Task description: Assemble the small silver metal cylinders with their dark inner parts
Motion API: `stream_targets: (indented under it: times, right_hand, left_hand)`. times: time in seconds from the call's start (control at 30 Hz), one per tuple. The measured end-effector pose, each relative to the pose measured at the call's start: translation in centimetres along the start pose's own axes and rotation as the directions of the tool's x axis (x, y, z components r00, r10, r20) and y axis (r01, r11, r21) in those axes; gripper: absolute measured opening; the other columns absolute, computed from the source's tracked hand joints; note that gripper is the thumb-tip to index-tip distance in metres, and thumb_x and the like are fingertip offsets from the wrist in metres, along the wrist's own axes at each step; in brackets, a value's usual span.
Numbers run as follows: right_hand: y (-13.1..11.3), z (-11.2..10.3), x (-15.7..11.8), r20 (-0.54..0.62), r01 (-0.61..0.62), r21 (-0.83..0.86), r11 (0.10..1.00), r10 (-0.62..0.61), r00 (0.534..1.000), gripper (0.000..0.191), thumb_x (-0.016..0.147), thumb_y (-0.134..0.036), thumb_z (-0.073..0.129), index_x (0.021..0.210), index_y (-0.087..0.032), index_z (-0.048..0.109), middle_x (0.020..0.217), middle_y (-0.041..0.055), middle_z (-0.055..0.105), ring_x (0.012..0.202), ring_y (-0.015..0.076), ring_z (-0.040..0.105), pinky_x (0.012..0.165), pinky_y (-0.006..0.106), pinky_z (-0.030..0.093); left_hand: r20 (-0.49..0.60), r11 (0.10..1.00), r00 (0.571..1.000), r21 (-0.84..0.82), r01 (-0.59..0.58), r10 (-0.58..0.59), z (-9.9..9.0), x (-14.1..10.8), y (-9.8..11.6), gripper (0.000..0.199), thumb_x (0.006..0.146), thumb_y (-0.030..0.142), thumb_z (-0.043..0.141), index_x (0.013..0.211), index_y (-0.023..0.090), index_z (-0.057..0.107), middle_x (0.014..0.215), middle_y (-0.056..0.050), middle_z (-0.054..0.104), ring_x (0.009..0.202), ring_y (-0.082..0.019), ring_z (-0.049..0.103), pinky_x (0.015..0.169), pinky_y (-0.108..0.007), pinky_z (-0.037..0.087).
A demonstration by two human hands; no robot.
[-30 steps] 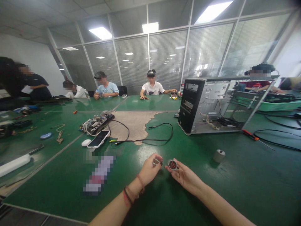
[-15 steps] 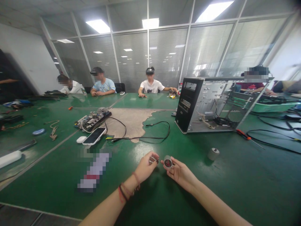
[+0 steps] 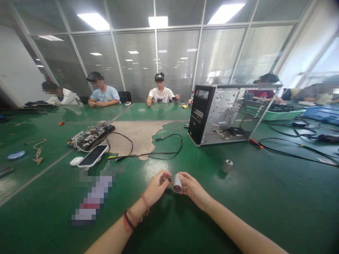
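Above the green table, my right hand [image 3: 191, 187] grips a grey metal cylinder [image 3: 177, 182] by its side. The cylinder's open end faces me and something red shows inside it. Just left of it, my left hand [image 3: 159, 186] is closed, fingertips pinching a small dark part [image 3: 169, 180] too small to name. The small part is close beside the cylinder; I cannot tell whether they touch. A second grey metal cylinder [image 3: 227, 166] stands upright on the table to the right of my hands.
An open computer case [image 3: 202, 116] stands beyond my hands, with a screwdriver [image 3: 258, 144] on its right. A black cable [image 3: 169, 153] lies ahead. To the left are a phone [image 3: 93, 156], a white case [image 3: 76, 161] and a circuit board [image 3: 91, 135]. Several people sit across the table.
My view has turned rightward. The cylinder in my right hand has tilted, showing more of its side, and my two hands have come closer together.
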State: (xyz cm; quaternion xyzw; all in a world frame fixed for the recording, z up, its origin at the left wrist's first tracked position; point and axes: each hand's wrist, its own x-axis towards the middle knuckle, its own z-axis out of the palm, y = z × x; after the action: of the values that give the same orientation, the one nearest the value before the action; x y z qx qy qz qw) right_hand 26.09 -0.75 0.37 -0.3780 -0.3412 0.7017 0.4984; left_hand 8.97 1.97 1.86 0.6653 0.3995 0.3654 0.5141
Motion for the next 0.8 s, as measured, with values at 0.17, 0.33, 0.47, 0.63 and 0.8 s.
stream_targets:
  times: [0.17, 0.33, 0.47, 0.63, 0.8]
  right_hand:
    - [-0.04, -0.09, 0.36, 0.024, 0.159, -0.293, 0.943, -0.159, 0.987, 0.043, 0.070, -0.050, 0.066, 0.095, -0.020, 0.047, 0.057, -0.0052, 0.058, 0.050, 0.0126, 0.056, 0.050, 0.024, 0.042]
    - [-0.22, 0.02, 0.06, 0.053, 0.278, -0.454, 0.846, -0.286, 0.957, 0.036, 0.074, -0.045, 0.062, 0.097, -0.021, 0.047, 0.064, -0.0033, 0.060, 0.055, 0.0133, 0.057, 0.051, 0.024, 0.042]
    - [-0.23, 0.22, -0.20, 0.021, 0.301, -0.528, 0.794, -0.343, 0.939, 0.032, 0.076, -0.042, 0.062, 0.097, -0.022, 0.050, 0.068, -0.0021, 0.062, 0.059, 0.0142, 0.058, 0.054, 0.024, 0.043]
    - [-0.28, 0.02, 0.06, 0.032, 0.283, -0.532, 0.798, -0.315, 0.949, 0.031, 0.076, -0.044, 0.060, 0.097, -0.020, 0.054, 0.064, -0.0022, 0.062, 0.055, 0.0134, 0.058, 0.051, 0.023, 0.043]
    - [-0.80, -0.40, 0.41, 0.032, 0.201, -0.408, 0.891, -0.206, 0.978, 0.040, 0.076, -0.050, 0.056, 0.100, -0.018, 0.058, 0.066, -0.0011, 0.064, 0.051, 0.0136, 0.061, 0.050, 0.024, 0.044]
  left_hand:
    - [0.055, 0.991, 0.996, -0.109, 0.079, -0.074, 0.18, 0.00, 0.32, 0.016, 0.078, 0.025, 0.051, 0.091, 0.016, 0.051, 0.077, 0.000, 0.058, 0.057, -0.011, 0.060, 0.055, -0.024, 0.048]
    - [0.053, 0.991, 0.996, -0.111, 0.078, -0.072, 0.26, 0.09, 0.02, 0.020, 0.076, 0.027, 0.057, 0.092, 0.016, 0.052, 0.086, -0.002, 0.059, 0.063, -0.011, 0.060, 0.059, -0.025, 0.049]
    - [0.097, 0.993, 0.994, -0.097, 0.062, -0.052, 0.18, -0.02, -0.11, 0.028, 0.075, 0.029, 0.062, 0.097, 0.016, 0.051, 0.095, -0.004, 0.060, 0.068, -0.012, 0.062, 0.064, -0.026, 0.049]
    - [0.128, 0.986, 0.988, -0.133, 0.106, -0.089, 0.20, -0.04, 0.04, 0.033, 0.067, 0.026, 0.070, 0.092, 0.015, 0.052, 0.087, -0.002, 0.062, 0.065, -0.013, 0.063, 0.061, -0.024, 0.048]
    - [0.161, 0.918, 0.974, -0.339, 0.207, -0.160, 0.12, 0.13, 0.05, 0.040, 0.062, 0.034, 0.075, 0.089, 0.013, 0.054, 0.086, -0.003, 0.062, 0.066, -0.015, 0.064, 0.064, -0.029, 0.050]
